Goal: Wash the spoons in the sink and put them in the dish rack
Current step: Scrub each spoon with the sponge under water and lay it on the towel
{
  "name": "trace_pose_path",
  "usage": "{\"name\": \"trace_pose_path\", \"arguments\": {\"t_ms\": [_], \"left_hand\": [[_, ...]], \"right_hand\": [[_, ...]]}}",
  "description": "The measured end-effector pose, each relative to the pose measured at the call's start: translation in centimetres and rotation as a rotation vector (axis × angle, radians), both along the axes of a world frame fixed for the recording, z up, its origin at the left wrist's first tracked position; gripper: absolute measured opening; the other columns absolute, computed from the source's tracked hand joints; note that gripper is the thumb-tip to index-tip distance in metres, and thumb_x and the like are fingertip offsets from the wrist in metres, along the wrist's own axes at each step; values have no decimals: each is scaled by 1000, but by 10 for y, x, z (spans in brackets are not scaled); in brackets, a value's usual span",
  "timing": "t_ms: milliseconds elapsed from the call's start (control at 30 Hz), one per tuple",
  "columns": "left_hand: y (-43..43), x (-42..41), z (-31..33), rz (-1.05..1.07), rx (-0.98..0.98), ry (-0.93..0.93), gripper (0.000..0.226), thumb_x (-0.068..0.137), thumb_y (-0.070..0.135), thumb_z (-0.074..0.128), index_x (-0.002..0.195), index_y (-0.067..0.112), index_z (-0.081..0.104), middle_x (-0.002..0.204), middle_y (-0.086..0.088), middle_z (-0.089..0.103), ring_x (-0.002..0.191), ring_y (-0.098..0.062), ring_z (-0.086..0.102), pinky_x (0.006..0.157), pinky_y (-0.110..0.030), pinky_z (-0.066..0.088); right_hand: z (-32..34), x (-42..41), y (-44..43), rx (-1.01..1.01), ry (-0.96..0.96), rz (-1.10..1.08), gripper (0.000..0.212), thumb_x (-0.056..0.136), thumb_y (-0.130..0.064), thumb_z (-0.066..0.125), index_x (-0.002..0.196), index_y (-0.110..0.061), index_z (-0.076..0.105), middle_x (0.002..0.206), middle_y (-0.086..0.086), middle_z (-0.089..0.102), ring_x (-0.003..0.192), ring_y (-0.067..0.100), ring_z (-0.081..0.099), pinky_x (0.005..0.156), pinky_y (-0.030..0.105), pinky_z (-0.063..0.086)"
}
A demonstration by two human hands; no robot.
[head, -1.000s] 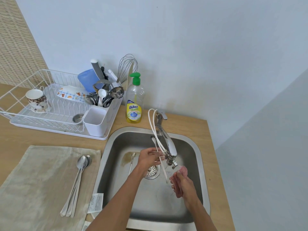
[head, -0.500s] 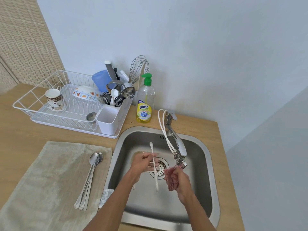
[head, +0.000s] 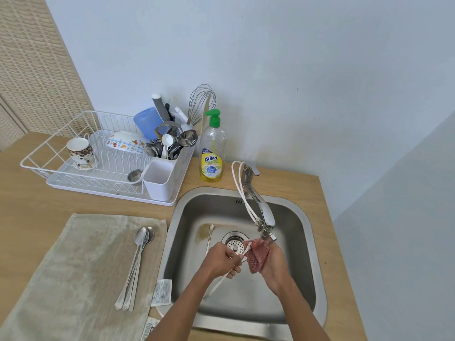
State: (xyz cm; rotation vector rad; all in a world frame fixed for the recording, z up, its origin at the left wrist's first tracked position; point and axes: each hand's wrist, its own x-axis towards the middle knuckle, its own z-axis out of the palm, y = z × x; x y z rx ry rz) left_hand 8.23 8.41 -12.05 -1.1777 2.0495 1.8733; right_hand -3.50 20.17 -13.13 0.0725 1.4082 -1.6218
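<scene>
Left grip: the left hand (head: 222, 260) has its fingers curled round the shaft of the white plastic spoon (head: 218, 284). The handle sticks out of the fist toward 7 o'clock.
Right grip: the right hand (head: 273, 267) is closed round the pink mesh scrubber (head: 257, 254), bunching it over the spoon's bowl end at 3 o'clock from the left fist.
Change: half a second ago the spoon stood almost on the 12-to-6 line, one tip free above the left hand and the scrubber beside its lower part. Now it is tilted, its upper end is buried in the mesh, and the two hands touch.
Meaning: this looks like the scrubbing step for this spoon, with rinsing and racking not yet done.
Hand pose: both forearms come in from 6 o'clock and converge low in the sink (head: 309, 242), backs of the hands up, just under the faucet (head: 262, 212) spout at 1 o'clock. I cannot tell whether water is running.
Sink floor: a second pale spoon (head: 209, 238) lies at 11 o'clock from the hands, near the drain strainer (head: 234, 241).
Towel: metal spoons (head: 138, 262) lie bunched on the grey towel (head: 73, 267) at 9 o'clock.
Dish rack: the dish rack (head: 44, 153) sits at 10 o'clock, well apart, its cutlery holder (head: 160, 183) nearest the sink.
</scene>
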Motion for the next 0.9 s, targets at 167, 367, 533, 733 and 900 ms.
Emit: {"name": "trace_pose_path", "arguments": {"t_ms": [167, 367, 533, 733, 900], "left_hand": [[-2, 2, -5, -15, -136, -98, 33, 89, 33, 69, 67, 8, 73, 59, -3, 70, 43, -9, 59, 48, -21, 51], [-3, 7, 1, -55, -100, -112, 40, 93, 42, 61, 76, 10, 76, 62, -1, 67, 46, -10, 55, 49, -21, 50], [-21, 28, 17, -172, 204, -197, 44, 99, 49, 49, 89, 15, 74, 63, 4, 48, 52, -9, 38, 50, -18, 33], [-15, 28, 25, -274, 320, -238, 53, 100, 56, 37, 106, 15, 71, 86, 0, 71, 63, -9, 57, 60, -19, 50], [-12, 35, 14, -341, 292, -233, 48, 103, 46, 39, 111, 16, 74, 77, 5, 69, 60, -9, 40, 52, -18, 32]], "right_hand": [[-9, 0, 3, 62, 43, 16, 31, 102, -22, 51, 98, -1, 74, 90, 14, 74, 78, 21, 66, 67, 29, 47], [-9, 4, 4, 120, 163, 41, 20, 97, -18, 62, 93, -4, 75, 73, 11, 65, 63, 18, 57, 58, 28, 42], [-9, -8, 2, 128, 193, -4, 22, 98, -24, 62, 90, -7, 73, 63, 6, 57, 51, 11, 48, 45, 20, 33], [-14, -7, -1, 110, 221, -14, 23, 97, -24, 63, 87, -7, 75, 62, 8, 52, 53, 16, 43, 49, 25, 31], [-15, -4, -4, 85, 179, -41, 22, 96, -22, 64, 83, -9, 75, 69, 9, 61, 58, 14, 52, 55, 28, 39]]}}
